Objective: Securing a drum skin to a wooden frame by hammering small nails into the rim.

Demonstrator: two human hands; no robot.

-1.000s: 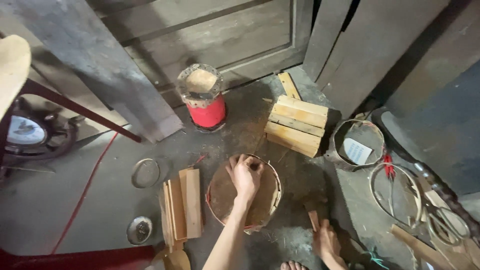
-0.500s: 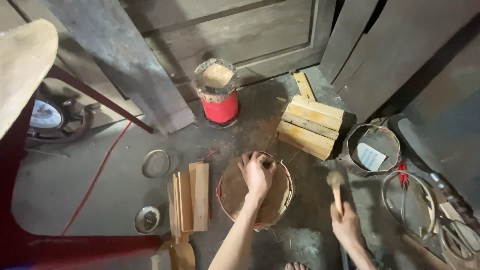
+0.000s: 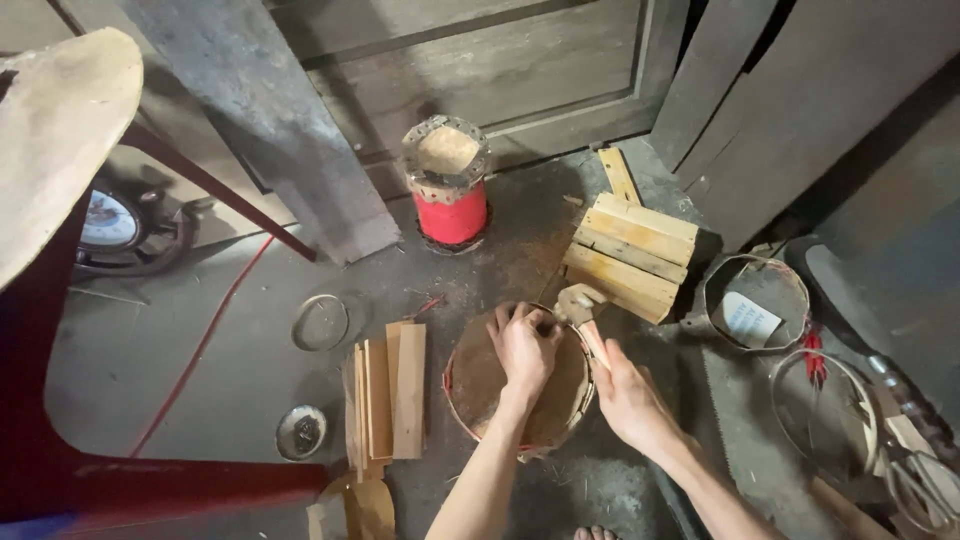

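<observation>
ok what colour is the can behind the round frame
Red on its lower body, with a grey ragged top; the head view shows it.

We've got bare floor [image 3: 220, 340] open to the left; the wood slats [image 3: 392, 392] crowd the round frame's [image 3: 470, 390] left side, and stacked blocks [image 3: 630, 255] sit close on the right.

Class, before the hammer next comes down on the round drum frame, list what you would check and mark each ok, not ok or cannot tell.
1. Left hand steadies the round brown drum frame at its far rim: ok.
2. Right hand grips the small wooden-handled hammer: ok.
3. Hammer head sits near the left fingers: not ok.
4. Nail or peg in place: cannot tell.
5. Thin wooden slats lie apart from the frame: ok.
</observation>
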